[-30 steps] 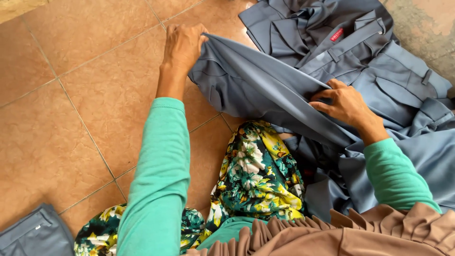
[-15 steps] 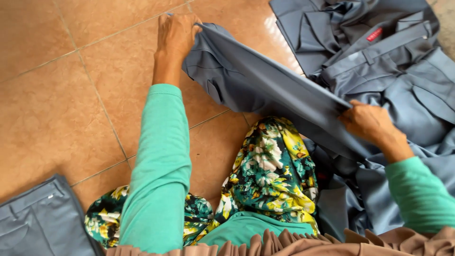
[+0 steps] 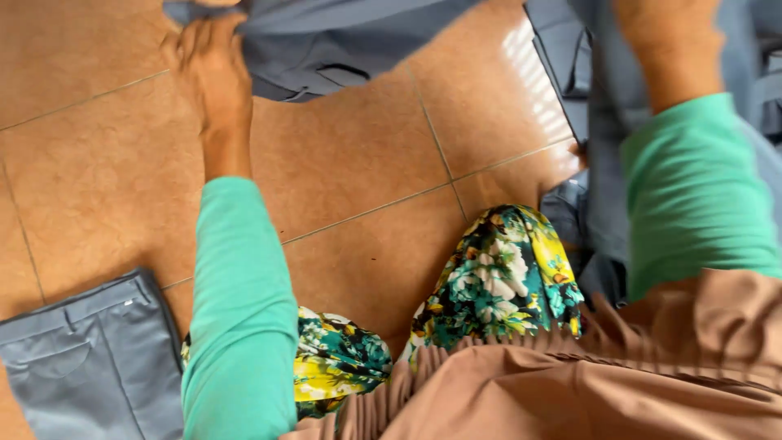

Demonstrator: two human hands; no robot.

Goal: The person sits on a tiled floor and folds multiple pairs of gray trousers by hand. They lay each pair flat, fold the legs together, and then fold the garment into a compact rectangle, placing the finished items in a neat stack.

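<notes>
Left hand (image 3: 213, 69) is gripping the grey-blue cotton trousers (image 3: 342, 41), right hand's (image 3: 664, 41) fingers cropped so can't tell, and that fabric could be slipping loose onto the tiled floor (image 3: 106, 179).

Left hand: the left hand (image 3: 213, 69) reaches forward in a green sleeve and grips the edge of a grey garment (image 3: 326, 41) at the top of the view.
Right hand: the right hand (image 3: 664, 37) is cut off by the top edge; its grip cannot be told.
Floor: orange-brown tiles (image 3: 350, 163).
Lap: floral skirt (image 3: 497, 277) over the knees, tan pleated cloth (image 3: 570, 383) nearest the camera.
Lower left: folded grey trousers (image 3: 81, 358) lying flat.
</notes>
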